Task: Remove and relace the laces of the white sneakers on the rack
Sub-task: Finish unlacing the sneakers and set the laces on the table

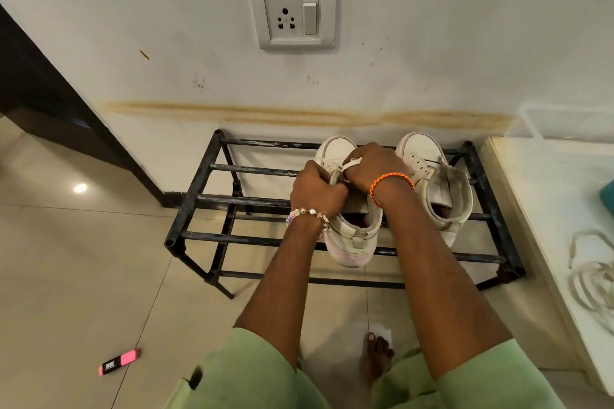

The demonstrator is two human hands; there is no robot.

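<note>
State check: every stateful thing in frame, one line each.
left sneaker: on rack, both hands on it
right sneaker: on rack, unlaced, untouched
left hand: grips left sneaker
right hand: pinches white lace
loose lace: off shoe, heaped on white ledge
wall switch: position unclear
pink highlighter: capped, on floor

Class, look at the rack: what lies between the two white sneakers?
Head view: only the rack's black bars between left sneaker and right sneaker.
</note>
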